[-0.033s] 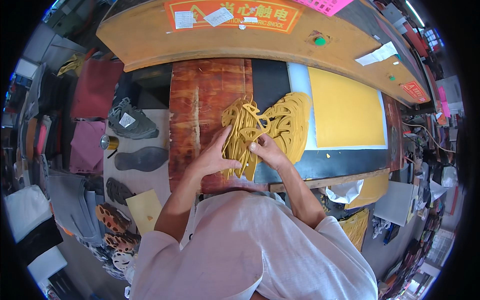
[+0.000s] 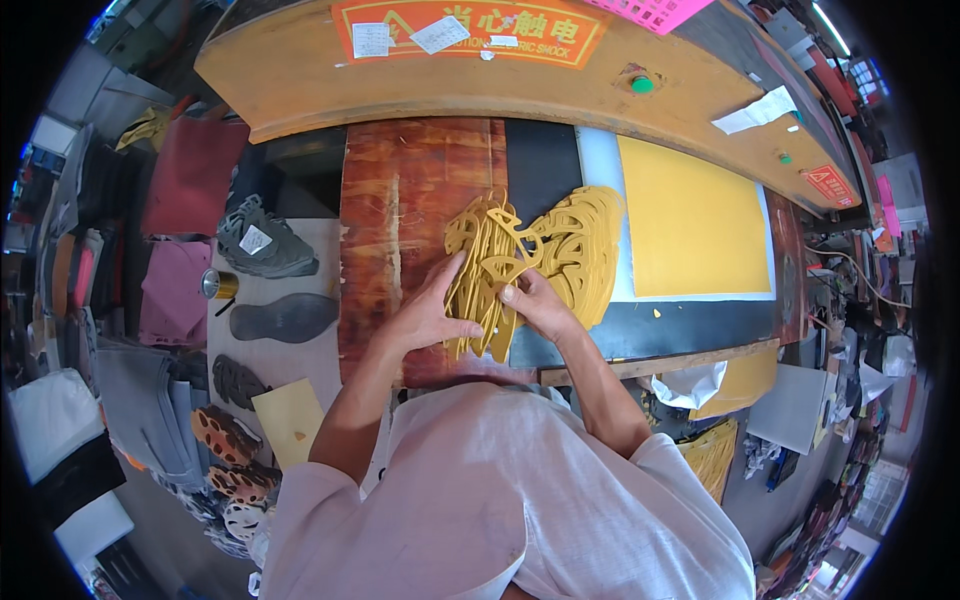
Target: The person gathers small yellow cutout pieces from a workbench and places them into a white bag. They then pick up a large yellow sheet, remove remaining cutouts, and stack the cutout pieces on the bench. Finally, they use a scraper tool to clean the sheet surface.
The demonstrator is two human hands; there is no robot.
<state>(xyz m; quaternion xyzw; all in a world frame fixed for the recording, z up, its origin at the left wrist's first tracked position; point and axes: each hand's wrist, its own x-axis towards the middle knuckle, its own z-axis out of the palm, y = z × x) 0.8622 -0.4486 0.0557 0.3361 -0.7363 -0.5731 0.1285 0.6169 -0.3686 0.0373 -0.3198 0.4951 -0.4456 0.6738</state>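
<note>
Mustard-yellow openwork cut-outs (image 2: pixel 490 270), thin and gathered into a loose bundle, sit between the person's two bare hands at the near middle of the red-brown, streaky wooden counter (image 2: pixel 372 200), by the border with the black flat mat (image 2: pixel 640 325). The left hand (image 2: pixel 428 312) is spread wide, thumb low and forefinger high, cupping the bundle's left side; the right hand (image 2: pixel 543 304) is more closed, its thumb pressed on the right side. Held from both sides, the slim layers probably stay together instead of splaying, and the left hand's wide spread seems to suit their uneven edges. Just right of them lies a fanned yellow stack of similar pieces (image 2: pixel 598 255), probably set there to be within easy reach; beyond it, a plain rectangular yellow sheet (image 2: pixel 700 220) lies flat on a larger white sheet (image 2: pixel 622 270). Most fingertips of both hands are hidden behind the bundle, so how firmly they grip is unclear, as is whether its lower edge touches the counter. Overlapping layers defeat any count, and the orange-yellow machine beam (image 2: pixel 560 105) is cut off above.
</note>
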